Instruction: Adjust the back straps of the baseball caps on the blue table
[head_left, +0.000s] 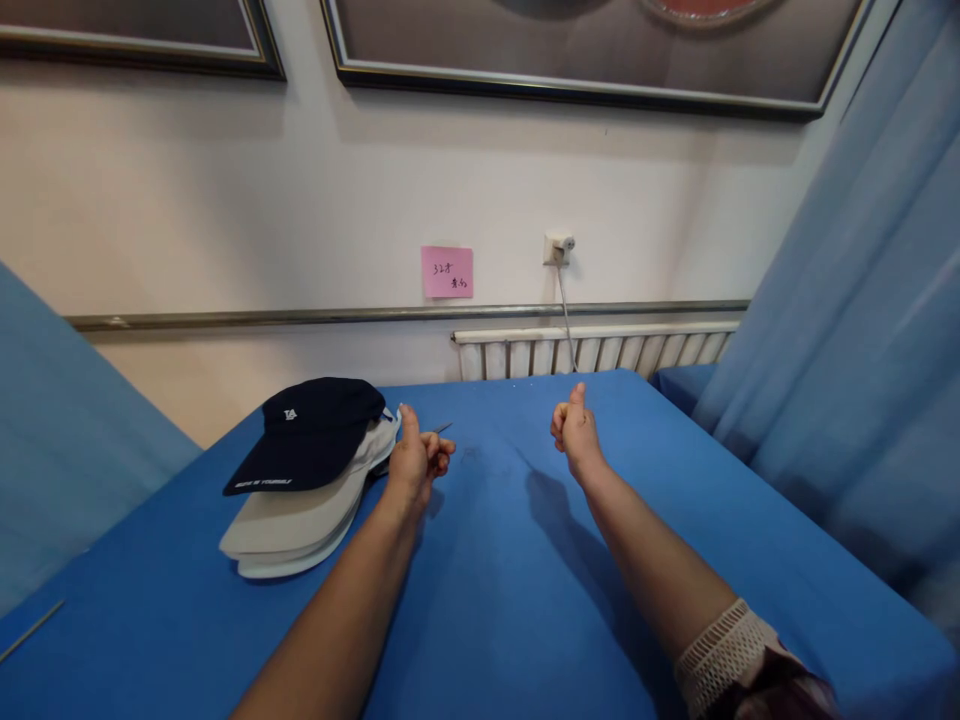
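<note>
My left hand (416,460) is raised over the blue-covered table (480,600), thumb up and fingers curled in, with nothing visible in it. Just left of it is a stack of caps: a navy cap (315,430) with white lettering on top, pale cream caps (300,520) underneath. Behind my left hand, a thin pointed tip (443,428) shows past the fingers; the rest of that object is hidden. My right hand (577,430) is held up further right, fingers folded into a fist and thumb pointing up. No object shows in it, and its shadow falls on the cloth.
A thin rod (31,630) lies at the table's left edge. Blue curtains (862,300) hang on both sides. Along the wall behind run a metal rail (337,317) and a radiator (600,350). A pink note (447,272) and a socket with a plugged-in cord (558,249) are above.
</note>
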